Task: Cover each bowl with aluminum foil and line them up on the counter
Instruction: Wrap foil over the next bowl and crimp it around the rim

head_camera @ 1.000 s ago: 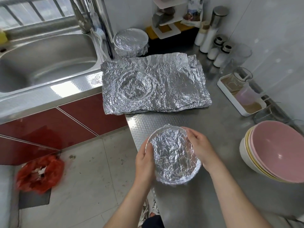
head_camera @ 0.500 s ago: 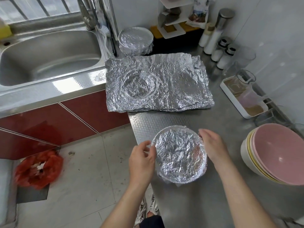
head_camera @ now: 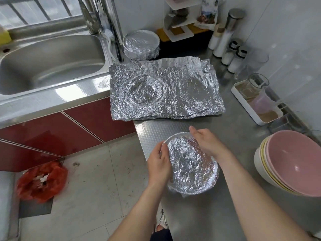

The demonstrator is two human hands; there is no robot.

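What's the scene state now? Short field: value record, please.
bowl in work: foil-covered bowl at the counter edge
left hand: grips its left rim
right hand: lies flat on the foil at its far rim
done: second covered bowl at the back, beside the sink
foil supply: crumpled foil sheets stacked mid-counter
uncovered: stacked bowls, pink on top, at the right

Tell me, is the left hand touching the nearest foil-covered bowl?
Touching. The head view shows the left hand with its fingers curled over the left rim of the nearest foil-covered bowl, no gap.
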